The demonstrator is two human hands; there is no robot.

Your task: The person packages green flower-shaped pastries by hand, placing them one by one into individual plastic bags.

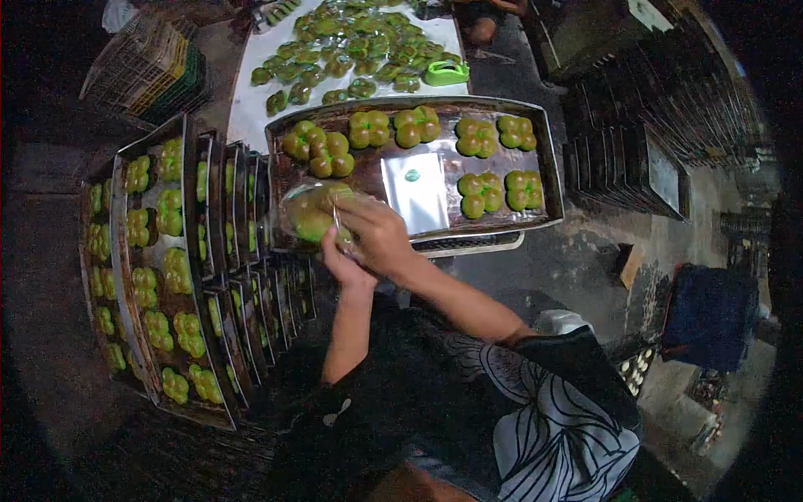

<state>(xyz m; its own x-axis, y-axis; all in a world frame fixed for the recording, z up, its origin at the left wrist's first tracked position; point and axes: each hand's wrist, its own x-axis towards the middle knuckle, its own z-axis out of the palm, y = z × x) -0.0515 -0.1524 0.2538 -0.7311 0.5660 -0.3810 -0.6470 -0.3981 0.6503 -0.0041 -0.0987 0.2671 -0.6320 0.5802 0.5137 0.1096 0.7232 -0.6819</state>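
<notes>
A clear plastic bag (293,199) with a green-brown bun (314,222) in it is held over the left front part of a metal baking tray (360,171). My left hand (345,261) grips the near side of the bag, its fingers closed on the plastic. Just above it, my right hand (376,233) pinches the bag's right end; its fingertips partly hide the bun. To the right of the hands lies a flat stack of clear bags (422,201) with a green print. Clustered buns (368,128) sit along the tray's far side and right end.
Racked trays of green buns (171,284) stand close at the left. Behind the tray, a white table (251,113) carries many bagged buns (351,42) and a green tape dispenser (447,73). Stacked crates (159,71) are at far left, stacked trays (661,176) at right. Another person (483,25) is beyond.
</notes>
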